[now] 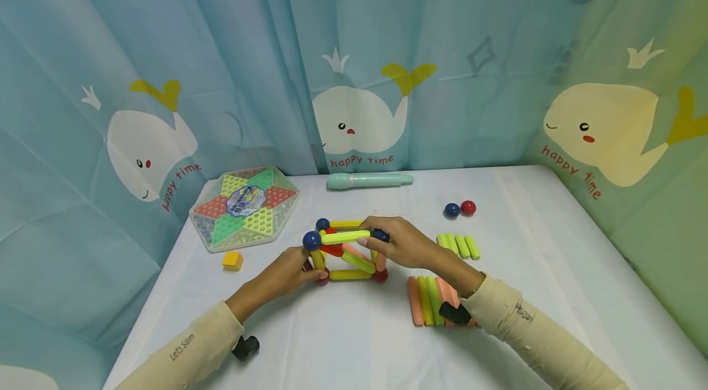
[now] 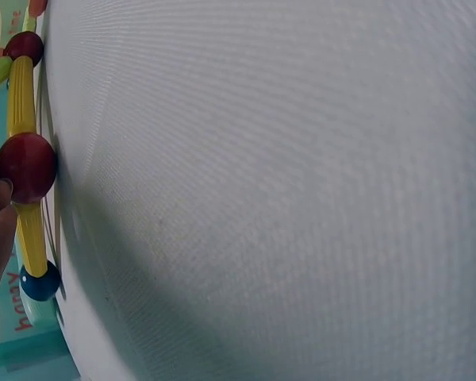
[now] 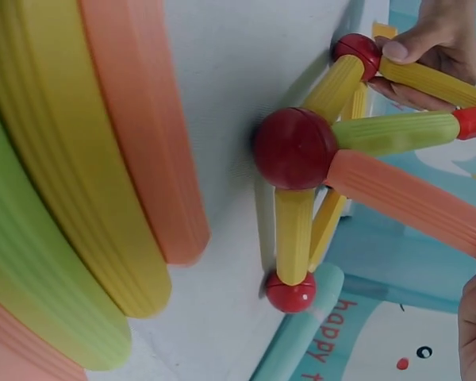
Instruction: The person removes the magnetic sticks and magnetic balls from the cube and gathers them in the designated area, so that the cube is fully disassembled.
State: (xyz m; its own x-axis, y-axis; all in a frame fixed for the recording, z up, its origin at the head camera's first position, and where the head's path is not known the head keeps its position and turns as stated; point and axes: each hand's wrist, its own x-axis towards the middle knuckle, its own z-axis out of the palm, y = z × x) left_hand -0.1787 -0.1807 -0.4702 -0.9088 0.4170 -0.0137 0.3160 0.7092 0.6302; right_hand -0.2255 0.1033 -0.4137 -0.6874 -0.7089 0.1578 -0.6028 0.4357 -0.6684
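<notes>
A box-like frame of toy building rods and balls stands on the table, with yellow, green, red and orange rods. A blue ball (image 1: 312,241) tops its near left corner and a red ball (image 1: 380,274) sits at the lower right. My left hand (image 1: 290,268) grips the lower left corner, thumb at a red ball (image 2: 26,167) and a yellow rod (image 3: 432,83). At the upper right corner, my right hand (image 1: 406,242) pinches a dark blue ball at the end of a pale yellow-green rod (image 1: 345,236). Its fingers partly hide that ball.
Loose long rods (image 1: 423,301) lie beneath my right forearm, with several short green rods (image 1: 459,246) behind. Blue (image 1: 452,210) and red (image 1: 468,207) balls rest farther back. A Chinese checkers box (image 1: 243,209), orange cube (image 1: 232,261) and teal stick-shaped object (image 1: 369,180) lie around.
</notes>
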